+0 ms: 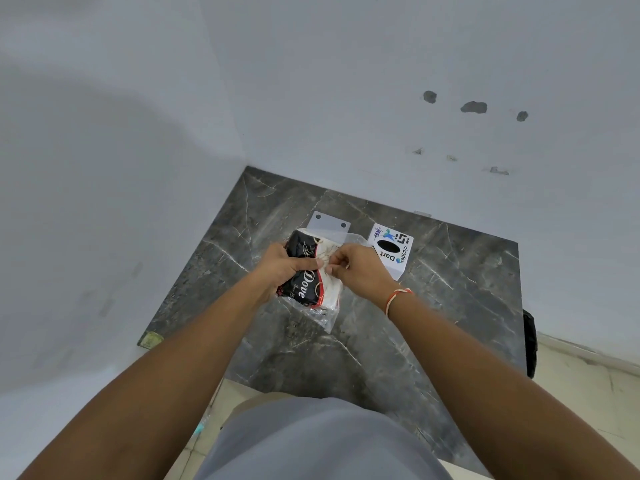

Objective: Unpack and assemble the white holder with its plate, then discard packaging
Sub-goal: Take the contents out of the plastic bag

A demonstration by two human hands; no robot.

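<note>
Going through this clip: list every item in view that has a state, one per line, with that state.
Dove package: wrapped, held above the table, not yet emptied.
Clear plastic bag: crumpled, hanging under the package.
White plate: flat on the table, two holes showing, partly hidden by the package.
White holder: unpacked, lying on the table, no plate fitted.
Left hand: grips the package.
Right hand: pinches the wrapper's edge.

We see a dark marble table [450, 289] set into a corner of pale walls [346, 81]. The right wall bears grey chipped patches [473, 107], and a cream tiled floor [588, 393] lies beside the table.
</note>
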